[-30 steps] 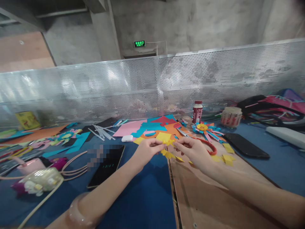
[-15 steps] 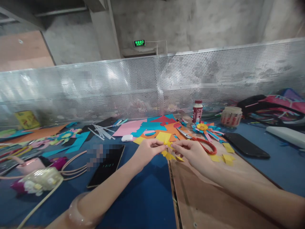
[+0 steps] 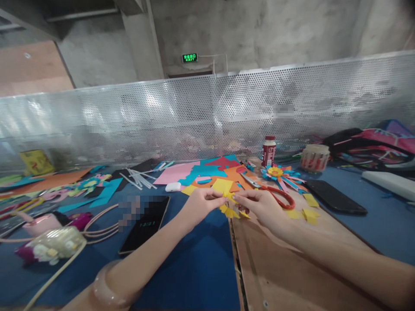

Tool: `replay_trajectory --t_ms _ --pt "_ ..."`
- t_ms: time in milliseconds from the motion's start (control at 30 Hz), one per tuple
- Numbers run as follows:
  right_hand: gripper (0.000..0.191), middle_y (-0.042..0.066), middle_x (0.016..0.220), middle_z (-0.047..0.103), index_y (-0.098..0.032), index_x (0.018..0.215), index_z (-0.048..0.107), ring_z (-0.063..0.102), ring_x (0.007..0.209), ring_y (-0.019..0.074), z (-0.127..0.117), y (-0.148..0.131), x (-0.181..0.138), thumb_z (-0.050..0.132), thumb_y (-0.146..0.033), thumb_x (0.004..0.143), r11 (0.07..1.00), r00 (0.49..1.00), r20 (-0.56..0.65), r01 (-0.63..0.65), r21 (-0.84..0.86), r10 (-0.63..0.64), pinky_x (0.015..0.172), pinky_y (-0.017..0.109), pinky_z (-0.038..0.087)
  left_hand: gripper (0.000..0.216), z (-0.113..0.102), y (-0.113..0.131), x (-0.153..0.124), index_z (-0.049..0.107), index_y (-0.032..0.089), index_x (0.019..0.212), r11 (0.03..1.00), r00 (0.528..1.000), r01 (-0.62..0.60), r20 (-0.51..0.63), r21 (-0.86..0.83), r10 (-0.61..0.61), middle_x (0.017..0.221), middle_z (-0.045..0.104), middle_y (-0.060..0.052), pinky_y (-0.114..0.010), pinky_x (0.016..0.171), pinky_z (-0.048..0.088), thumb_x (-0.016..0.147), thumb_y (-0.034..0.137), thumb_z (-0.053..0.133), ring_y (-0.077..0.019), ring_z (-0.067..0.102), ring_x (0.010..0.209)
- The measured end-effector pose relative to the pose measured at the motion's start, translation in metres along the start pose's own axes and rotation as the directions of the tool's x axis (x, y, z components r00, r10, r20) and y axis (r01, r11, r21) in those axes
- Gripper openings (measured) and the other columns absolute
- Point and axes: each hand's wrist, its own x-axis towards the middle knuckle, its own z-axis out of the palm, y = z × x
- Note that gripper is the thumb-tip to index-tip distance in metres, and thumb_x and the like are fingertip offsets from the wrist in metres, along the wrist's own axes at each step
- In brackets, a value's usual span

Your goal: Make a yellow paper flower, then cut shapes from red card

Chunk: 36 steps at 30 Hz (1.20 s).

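Dim, soft light; wide-angle edge distortion

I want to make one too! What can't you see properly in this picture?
All in the head view:
- Yellow paper piece: pinched between left hand and right hand; the fingers cover most of its shape.
- Phone by the left arm: its top part is pixelated.
- Bottle: its label is too small to read.
- Red scissors: partly behind the right hand.

Bare forearms, a chunky pale-pink bangle (image 3: 108, 288) round the left wrist.
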Motion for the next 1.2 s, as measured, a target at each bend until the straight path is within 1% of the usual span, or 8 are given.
replay_trajectory --t_ms 133,333,433,600,733,867,1067,1200 --pt "0.026 0.006 0.071 0.067 -0.016 0.068 0.068 0.055 0.061 0.0141 -0.0024 0.0004 0.0022 0.059 -0.04 0.072 0.999 0.999 0.037 -0.019 -0.039 0.02 0.056 0.025 0.041 0.019 -0.0012 -0.0027 0.0005 0.069 0.016 0.074 0.999 0.999 -0.04 0.022 0.028 0.039 0.075 0.069 -0.005 -0.029 0.066 0.044 0.066 0.033 0.064 -0.0179 0.06 0.072" --pt "0.027 0.005 0.069 0.065 -0.016 0.071 0.068 0.055 0.062 0.0149 -0.0015 0.0009 0.0014 0.058 -0.04 0.073 0.999 1.0 0.016 0.022 -0.038 -0.021 0.056 0.026 0.041 0.019 -0.0013 -0.0032 0.0013 0.069 0.016 0.072 0.998 0.999 -0.037 0.012 0.044 0.036 0.074 0.069 -0.005 -0.029 0.064 0.045 0.066 0.033 0.064 -0.018 0.06 0.07" --pt "0.027 0.005 0.067 0.063 -0.015 0.07 0.067 0.053 0.06 0.0141 -0.001 -0.0017 0.0002 0.057 -0.04 0.073 0.998 1.0 0.009 0.016 -0.053 -0.016 0.054 0.026 0.04 0.019 -0.0012 -0.0016 0.0012 0.069 0.016 0.072 0.999 0.999 -0.037 0.008 0.034 0.037 0.073 0.068 -0.004 -0.028 0.064 0.044 0.066 0.033 0.064 -0.0178 0.06 0.07" --pt "0.029 0.004 0.069 0.064 -0.016 0.07 0.066 0.054 0.061 0.0138 -0.0013 -0.0034 -0.0003 0.058 -0.043 0.073 0.999 1.0 0.006 0.013 -0.051 -0.013 0.055 0.025 0.04 0.019 -0.0013 0.0003 0.0002 0.069 0.016 0.072 0.999 0.999 -0.031 0.011 0.035 0.03 0.074 0.068 -0.005 -0.029 0.066 0.045 0.066 0.032 0.064 -0.0184 0.06 0.072" --pt "0.028 0.005 0.073 0.066 -0.016 0.07 0.067 0.055 0.063 0.0147 -0.0015 -0.0023 -0.0004 0.056 -0.041 0.074 0.998 0.999 0.035 0.01 -0.057 -0.008 0.058 0.026 0.041 0.019 -0.0012 -0.0003 -0.0004 0.069 0.016 0.074 0.999 0.999 -0.032 0.017 0.037 0.032 0.076 0.069 -0.005 -0.03 0.068 0.045 0.067 0.033 0.064 -0.019 0.061 0.074" --pt "0.027 0.005 0.075 0.066 -0.016 0.069 0.067 0.055 0.067 0.0152 -0.0016 -0.0001 -0.0004 0.058 -0.041 0.073 0.998 1.0 0.024 0.003 -0.063 -0.002 0.061 0.026 0.042 0.019 -0.0009 -0.0014 0.0001 0.069 0.016 0.073 0.999 1.0 -0.019 0.014 0.039 0.018 0.076 0.069 -0.005 -0.03 0.068 0.046 0.066 0.032 0.064 -0.0188 0.061 0.074" --pt "0.029 0.003 0.066 0.063 -0.017 0.066 0.066 0.052 0.059 0.0129 0.0001 0.0002 -0.0006 0.055 -0.042 0.075 0.995 0.998 0.054 0.04 -0.092 -0.035 0.057 0.025 0.04 0.019 0.0001 -0.0021 0.0011 0.069 0.016 0.072 0.999 1.0 -0.002 0.005 0.047 0.002 0.075 0.069 -0.005 -0.029 0.067 0.045 0.065 0.033 0.065 -0.0184 0.061 0.073" --pt "0.029 0.004 0.066 0.064 -0.017 0.067 0.068 0.053 0.06 0.0143 -0.0001 -0.0022 -0.0003 0.057 -0.043 0.073 0.995 1.0 0.015 0.017 -0.1 -0.016 0.056 0.026 0.041 0.02 0.0006 -0.0025 0.0013 0.068 0.016 0.073 1.0 1.0 0.002 -0.001 0.024 -0.002 0.075 0.068 -0.005 -0.029 0.067 0.045 0.064 0.034 0.066 -0.0175 0.06 0.073"
